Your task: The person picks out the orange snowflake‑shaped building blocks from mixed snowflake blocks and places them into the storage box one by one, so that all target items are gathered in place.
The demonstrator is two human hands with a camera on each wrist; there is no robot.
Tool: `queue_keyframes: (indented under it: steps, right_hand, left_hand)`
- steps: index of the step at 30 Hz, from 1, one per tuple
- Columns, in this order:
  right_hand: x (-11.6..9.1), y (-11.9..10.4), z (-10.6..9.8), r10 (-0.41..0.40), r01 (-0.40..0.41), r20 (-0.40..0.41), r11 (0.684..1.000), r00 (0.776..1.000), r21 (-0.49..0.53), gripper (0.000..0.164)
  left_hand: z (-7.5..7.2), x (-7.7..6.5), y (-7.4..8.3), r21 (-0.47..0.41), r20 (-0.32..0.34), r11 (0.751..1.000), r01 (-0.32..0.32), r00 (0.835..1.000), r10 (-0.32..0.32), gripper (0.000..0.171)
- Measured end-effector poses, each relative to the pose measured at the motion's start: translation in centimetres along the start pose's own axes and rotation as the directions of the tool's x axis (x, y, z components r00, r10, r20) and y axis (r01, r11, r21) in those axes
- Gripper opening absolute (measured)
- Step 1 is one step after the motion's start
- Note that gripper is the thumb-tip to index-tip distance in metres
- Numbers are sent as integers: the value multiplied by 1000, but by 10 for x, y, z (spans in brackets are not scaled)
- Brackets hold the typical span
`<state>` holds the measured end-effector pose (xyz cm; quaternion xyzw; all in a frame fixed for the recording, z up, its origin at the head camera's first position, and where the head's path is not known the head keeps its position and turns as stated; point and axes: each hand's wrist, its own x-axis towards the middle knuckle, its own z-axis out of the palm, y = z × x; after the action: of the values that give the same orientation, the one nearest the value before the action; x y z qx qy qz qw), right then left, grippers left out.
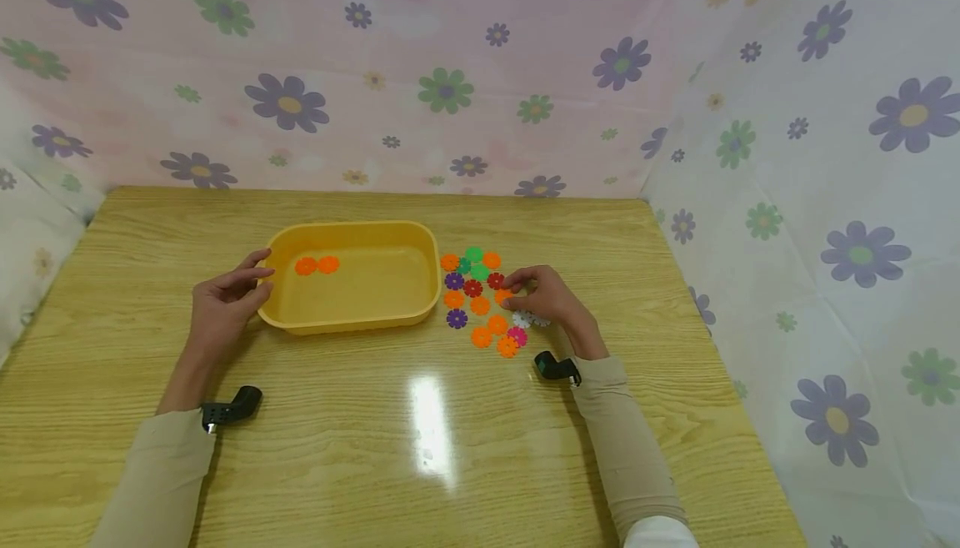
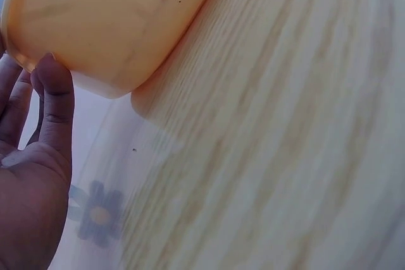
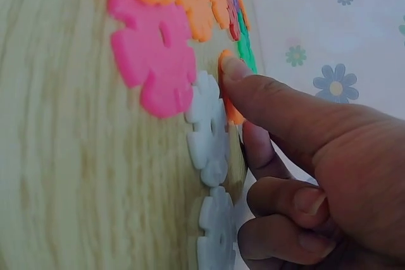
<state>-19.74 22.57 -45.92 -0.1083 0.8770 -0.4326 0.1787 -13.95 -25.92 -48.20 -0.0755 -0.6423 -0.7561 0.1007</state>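
Note:
A yellow plastic basin [image 1: 352, 323] sits on the table, two orange notched discs [image 1: 307, 267] lying inside near its left end. My left hand [image 1: 228, 298] holds the basin's left rim between thumb and fingers; the thumb [image 2: 56, 86] is at the outer wall in the left wrist view. To the right of the basin lies a spread of flower-shaped plastic discs in orange, purple, red, green, pink and white. My right hand [image 1: 551, 294] is over its right side, thumb and index finger pinching an orange disc [image 3: 233, 109]. Its other fingers are curled.
Beside the right hand lie white discs [image 3: 209, 131] and a pink disc [image 3: 155, 49]. Purple discs [image 1: 457, 319] are close to the basin's right wall. Flower-printed cloth [image 1: 450, 148] hangs behind the wooden table [image 1: 337, 448] and along its sides.

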Motion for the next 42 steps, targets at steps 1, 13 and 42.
queue_keyframes:
  steps: [1,13,42]
  right_hand:
    - [0,0,0,2,-2,-2,1000,1000,-9,26]
    - [-2,-4,2,7,-9,-30,997,1000,-71,26]
    - [-4,-4,2,-168,164,-17,975,986,-148,11]
  left_hand:
    - [0,0,0,0,0,1000,0,1000,0,21]
    - [0,0,0,13,-1,1000,-1,1000,1,20]
    - [0,1,0,32,2,999,-8,1000,8,20]
